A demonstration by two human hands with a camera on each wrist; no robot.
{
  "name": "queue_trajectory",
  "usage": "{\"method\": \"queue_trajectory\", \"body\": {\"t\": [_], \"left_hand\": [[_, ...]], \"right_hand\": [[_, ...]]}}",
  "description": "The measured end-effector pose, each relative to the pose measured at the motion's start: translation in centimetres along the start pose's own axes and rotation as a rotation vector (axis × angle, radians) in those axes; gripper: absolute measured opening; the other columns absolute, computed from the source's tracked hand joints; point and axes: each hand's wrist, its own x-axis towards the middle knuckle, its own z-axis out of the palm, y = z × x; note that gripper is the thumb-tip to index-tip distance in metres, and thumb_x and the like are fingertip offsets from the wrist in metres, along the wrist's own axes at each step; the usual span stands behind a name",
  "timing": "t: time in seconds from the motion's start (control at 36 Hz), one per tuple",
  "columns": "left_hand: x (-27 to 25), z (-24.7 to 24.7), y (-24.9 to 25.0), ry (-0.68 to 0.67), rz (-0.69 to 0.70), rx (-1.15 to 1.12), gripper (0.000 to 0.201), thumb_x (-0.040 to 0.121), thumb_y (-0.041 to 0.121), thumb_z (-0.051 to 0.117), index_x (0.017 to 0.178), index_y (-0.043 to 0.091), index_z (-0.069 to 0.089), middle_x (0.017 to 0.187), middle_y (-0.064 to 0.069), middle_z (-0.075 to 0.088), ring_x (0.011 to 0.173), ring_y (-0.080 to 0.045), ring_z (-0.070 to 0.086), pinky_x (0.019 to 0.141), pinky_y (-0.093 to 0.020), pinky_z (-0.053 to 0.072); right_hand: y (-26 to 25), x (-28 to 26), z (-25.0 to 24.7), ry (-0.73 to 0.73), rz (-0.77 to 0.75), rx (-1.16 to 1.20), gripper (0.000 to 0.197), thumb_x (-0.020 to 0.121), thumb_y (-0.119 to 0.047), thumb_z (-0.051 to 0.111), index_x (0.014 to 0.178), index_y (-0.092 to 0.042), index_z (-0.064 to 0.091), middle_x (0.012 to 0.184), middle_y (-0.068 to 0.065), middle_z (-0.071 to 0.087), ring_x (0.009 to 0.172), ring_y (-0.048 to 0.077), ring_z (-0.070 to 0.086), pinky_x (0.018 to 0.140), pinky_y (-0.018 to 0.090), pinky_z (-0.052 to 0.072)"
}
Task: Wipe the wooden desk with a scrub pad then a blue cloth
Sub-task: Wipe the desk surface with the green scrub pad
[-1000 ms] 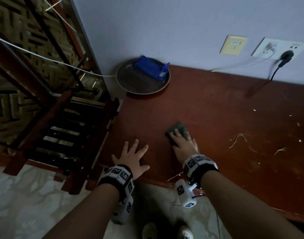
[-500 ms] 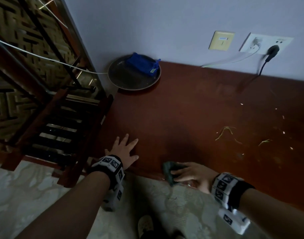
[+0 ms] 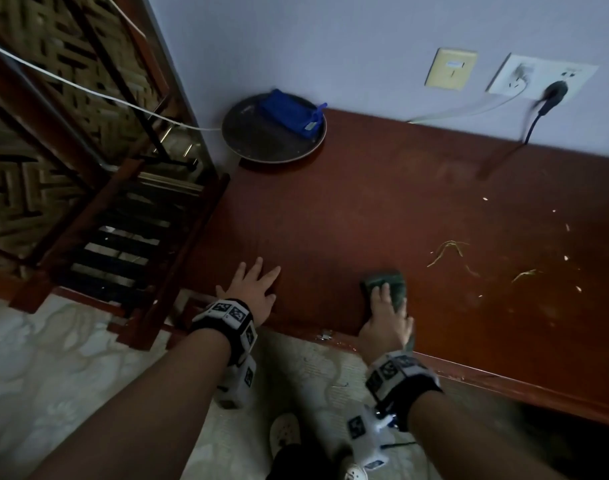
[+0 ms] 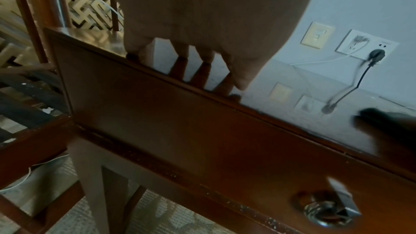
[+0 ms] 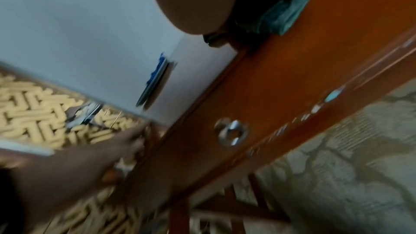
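A dark green scrub pad (image 3: 388, 284) lies on the reddish wooden desk (image 3: 382, 209) near its front edge. My right hand (image 3: 386, 317) presses flat on the pad with straight fingers; the pad's edge (image 5: 286, 15) shows under the palm in the right wrist view. My left hand (image 3: 253, 289) rests flat on the desk's front left corner, fingers spread, holding nothing; in the left wrist view its fingers (image 4: 180, 54) lie on the glossy top. A folded blue cloth (image 3: 291, 112) sits in a dark round tray (image 3: 247, 143) at the back left.
Straw-like scraps and crumbs (image 3: 448, 251) are scattered on the right of the desk. A black plug and cable (image 3: 542, 105) and a white cable hang from wall sockets behind. A wooden rack (image 3: 116, 237) stands left of the desk. A drawer lock (image 4: 326, 211) is below the edge.
My right hand has pushed the scrub pad from the desk's front edge back onto the top, away from me. The left hand has stayed in place.
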Motion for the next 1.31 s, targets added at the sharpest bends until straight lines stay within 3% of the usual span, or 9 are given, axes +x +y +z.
{"method": "queue_trajectory", "body": {"t": [0.31, 0.42, 0.53, 0.58, 0.67, 0.75, 0.94, 1.11, 1.31], "left_hand": [[-0.4, -0.4, 2.5, -0.006, 0.062, -0.054, 0.054, 0.102, 0.041, 0.034, 0.148, 0.051, 0.008, 0.16, 0.018, -0.009, 0.148, -0.019, -0.006, 0.108, -0.068, 0.016], [-0.4, -0.8, 3.4, -0.04, 0.087, -0.026, 0.054, 0.101, 0.043, 0.035, 0.148, 0.051, 0.007, 0.159, 0.019, -0.009, 0.148, -0.02, -0.008, 0.109, -0.068, 0.014], [0.1, -1.2, 4.2, -0.047, 0.108, 0.025, 0.057, 0.101, 0.044, 0.037, 0.148, 0.051, 0.007, 0.16, 0.018, -0.009, 0.148, -0.021, -0.01, 0.11, -0.068, 0.014], [0.4, -1.3, 4.8, -0.046, 0.12, 0.054, 0.059, 0.1, 0.043, 0.04, 0.148, 0.052, 0.006, 0.159, 0.018, -0.01, 0.148, -0.021, -0.01, 0.11, -0.069, 0.014], [1.0, -1.5, 5.9, -0.045, 0.139, 0.093, 0.064, 0.098, 0.044, 0.045, 0.148, 0.051, 0.005, 0.159, 0.018, -0.013, 0.147, -0.022, -0.013, 0.109, -0.07, 0.012], [1.9, -1.7, 7.0, -0.03, 0.164, 0.119, 0.069, 0.096, 0.047, 0.047, 0.147, 0.051, 0.001, 0.158, 0.017, -0.018, 0.147, -0.022, -0.015, 0.108, -0.071, 0.011], [5.1, -3.1, 8.7, -0.019, 0.196, 0.162, 0.071, 0.095, 0.049, 0.046, 0.146, 0.053, -0.002, 0.157, 0.018, -0.021, 0.147, -0.023, -0.016, 0.108, -0.071, 0.011], [7.5, -4.3, 9.7, -0.034, 0.203, 0.183, 0.07, 0.096, 0.048, 0.046, 0.147, 0.053, -0.002, 0.157, 0.018, -0.021, 0.147, -0.022, -0.016, 0.109, -0.069, 0.013], [10.2, -5.2, 12.9, -0.054, 0.192, 0.237, 0.068, 0.095, 0.052, 0.044, 0.146, 0.053, -0.001, 0.157, 0.015, -0.023, 0.146, -0.026, -0.018, 0.107, -0.071, 0.012]], "right_hand": [[-3.6, -0.7, 1.9, -0.38, -0.698, -0.336, 0.075, 0.088, -0.009, 0.051, 0.15, -0.027, 0.015, 0.158, -0.011, 0.001, 0.146, 0.021, -0.005, 0.117, 0.042, 0.001], [-1.8, 1.4, 0.2, -0.618, -0.992, -0.21, 0.048, 0.096, -0.032, 0.045, 0.132, -0.001, 0.05, 0.143, 0.016, 0.042, 0.138, 0.031, 0.028, 0.114, 0.049, 0.023], [0.3, 2.2, -4.2, -0.517, -0.804, -0.008, 0.037, 0.089, 0.003, 0.053, 0.124, -0.008, 0.061, 0.135, -0.001, 0.052, 0.125, 0.003, 0.037, 0.099, -0.004, 0.014], [1.5, 3.4, -5.7, -0.341, -0.588, 0.191, 0.052, 0.079, 0.022, 0.043, 0.115, -0.007, 0.067, 0.126, -0.005, 0.057, 0.119, 0.002, 0.045, 0.087, -0.011, 0.017], [2.7, 6.2, -6.6, -0.105, -0.473, 0.441, 0.066, 0.065, 0.03, 0.036, 0.105, -0.012, 0.069, 0.124, -0.003, 0.058, 0.122, 0.019, 0.052, 0.096, -0.002, 0.028], [2.3, 8.3, -7.5, 0.072, -0.417, 0.293, 0.067, 0.073, 0.021, 0.036, 0.118, -0.02, 0.063, 0.135, -0.01, 0.05, 0.131, 0.018, 0.044, 0.108, 0.01, 0.025], [-0.2, 8.9, -4.6, -0.133, -0.447, -0.234, 0.071, 0.086, -0.002, 0.036, 0.149, -0.031, 0.018, 0.158, -0.01, 0.005, 0.146, 0.026, -0.003, 0.117, 0.042, 0.003], [0.7, 11.5, -5.9, -0.313, -0.71, -0.461, 0.079, 0.088, -0.002, 0.043, 0.149, -0.038, 0.008, 0.157, -0.017, -0.006, 0.144, 0.021, -0.015, 0.117, 0.044, -0.001], [-1.1, 17.9, -10.2, -0.407, -0.636, -0.536, 0.092, 0.081, 0.011, 0.046, 0.149, -0.036, 0.007, 0.157, -0.015, -0.009, 0.144, 0.023, -0.016, 0.118, 0.048, 0.003]]}}
